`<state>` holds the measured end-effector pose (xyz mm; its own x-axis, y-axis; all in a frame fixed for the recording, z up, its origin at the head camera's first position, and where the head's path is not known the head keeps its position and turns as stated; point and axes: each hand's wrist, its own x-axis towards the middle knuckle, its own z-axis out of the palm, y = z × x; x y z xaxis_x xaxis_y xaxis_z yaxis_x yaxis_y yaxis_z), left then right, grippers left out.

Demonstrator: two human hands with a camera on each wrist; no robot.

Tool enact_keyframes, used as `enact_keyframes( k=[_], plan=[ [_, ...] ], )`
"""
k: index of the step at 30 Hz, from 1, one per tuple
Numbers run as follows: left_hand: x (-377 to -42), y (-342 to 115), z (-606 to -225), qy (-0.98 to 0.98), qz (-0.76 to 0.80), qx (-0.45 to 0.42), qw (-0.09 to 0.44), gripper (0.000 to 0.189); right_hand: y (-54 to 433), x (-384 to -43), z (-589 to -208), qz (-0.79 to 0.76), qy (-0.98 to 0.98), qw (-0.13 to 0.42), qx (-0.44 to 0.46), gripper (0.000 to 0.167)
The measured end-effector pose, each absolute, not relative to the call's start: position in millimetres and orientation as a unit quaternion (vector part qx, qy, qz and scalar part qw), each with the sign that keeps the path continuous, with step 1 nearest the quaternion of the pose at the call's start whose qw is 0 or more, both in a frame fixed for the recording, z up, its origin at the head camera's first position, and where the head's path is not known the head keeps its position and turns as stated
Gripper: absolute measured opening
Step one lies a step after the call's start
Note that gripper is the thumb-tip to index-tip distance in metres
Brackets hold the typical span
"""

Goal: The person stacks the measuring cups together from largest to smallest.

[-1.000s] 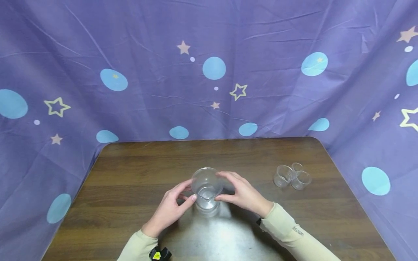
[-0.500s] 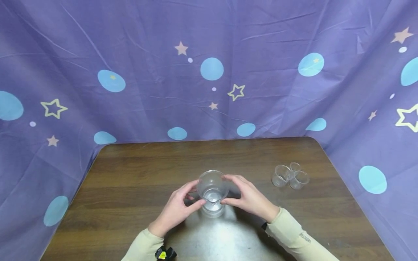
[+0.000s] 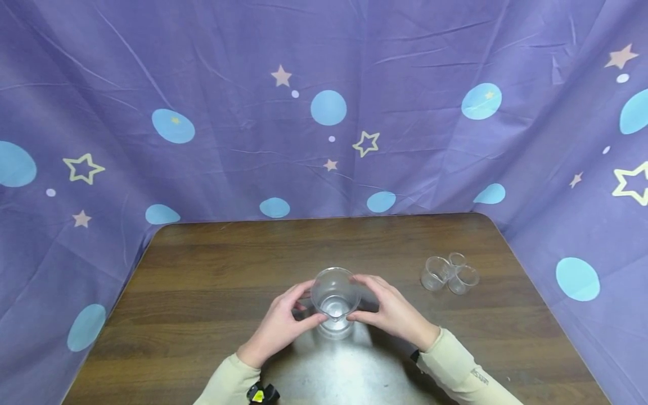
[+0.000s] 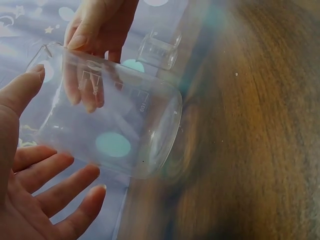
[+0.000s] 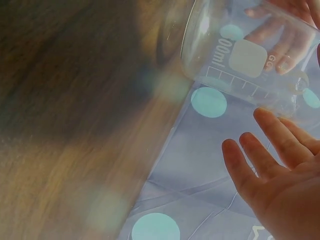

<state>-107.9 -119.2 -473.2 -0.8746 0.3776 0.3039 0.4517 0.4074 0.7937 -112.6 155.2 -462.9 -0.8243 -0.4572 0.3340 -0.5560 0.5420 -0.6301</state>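
Note:
A large clear glass beaker with a pouring lip stands upright in the middle of the table, between both hands. White scale marks and an "ml" print show on its wall in the right wrist view. My left hand holds the rim area from the left, thumb at the near side and fingers around the far side. From the right, my right hand grips it likewise with thumb and fingertips. In the left wrist view the beaker looks see-through, with no contents visible. Whether its base touches the table cannot be told.
Three smaller clear beakers cluster at the right on the brown wooden table: one at left, one at right, and the smallest behind. A purple patterned curtain surrounds the table's back and sides.
Both hands and the large beaker have shifted a little to the right and slightly nearer. The small beakers stay in place, while the head view has turned slightly.

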Motion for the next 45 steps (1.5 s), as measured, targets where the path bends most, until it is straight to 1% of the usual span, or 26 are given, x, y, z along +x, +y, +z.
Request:
enact_keyframes(
  k=[13,21,37,45],
  plan=[
    [-109,-114,-480,-0.821,-0.507,-0.26,0.027,0.069,159,-108,-468,0.382,-0.874,0.065,0.292,0.07],
    [-108,-113,-488,-0.814,-0.514,-0.271,0.028,0.074,160,-106,-468,0.383,-0.871,0.067,0.299,0.071],
    [-106,-110,-491,-0.809,-0.515,-0.282,0.001,0.087,161,-101,-472,0.382,-0.869,0.058,0.308,0.071],
    [-106,-107,-491,-0.804,-0.529,-0.271,-0.014,0.085,163,-100,-475,0.387,-0.867,0.054,0.31,0.07]
  ],
)
